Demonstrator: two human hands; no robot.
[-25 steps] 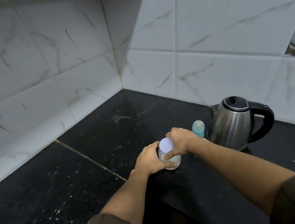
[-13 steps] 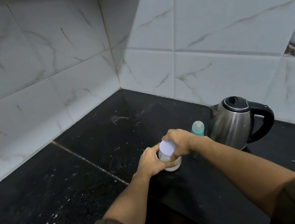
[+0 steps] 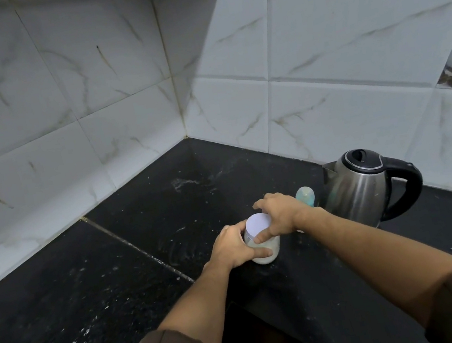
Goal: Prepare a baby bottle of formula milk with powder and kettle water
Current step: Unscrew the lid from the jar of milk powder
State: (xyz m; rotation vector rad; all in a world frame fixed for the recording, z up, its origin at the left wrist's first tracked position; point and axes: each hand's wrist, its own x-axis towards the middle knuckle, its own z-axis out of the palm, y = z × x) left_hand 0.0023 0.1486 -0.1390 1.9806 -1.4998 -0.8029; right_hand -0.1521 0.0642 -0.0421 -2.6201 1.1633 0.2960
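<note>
White marbled wall tiles (image 3: 316,36) meet in a corner behind a black speckled counter (image 3: 152,222). Near its front edge the powder jar (image 3: 266,250) stands upright, pale powder showing through its clear wall. The left hand (image 3: 231,248) grips the jar's body, fingers and thumb curled round it. The right hand (image 3: 280,216) arches over the white lid (image 3: 257,223), thumb pressed on the near rim, fingers splayed over the far rim; whether those far fingers bite cannot be told. Just behind that hand stands the baby bottle (image 3: 306,195), teal cap on, with the kettle (image 3: 362,187) just beside it. The step looks like unscrewing the lid, 1 of the first. Done well, the left hand pins the jar flat while the right turns level, then lifts straight up so no powder spills.
</note>
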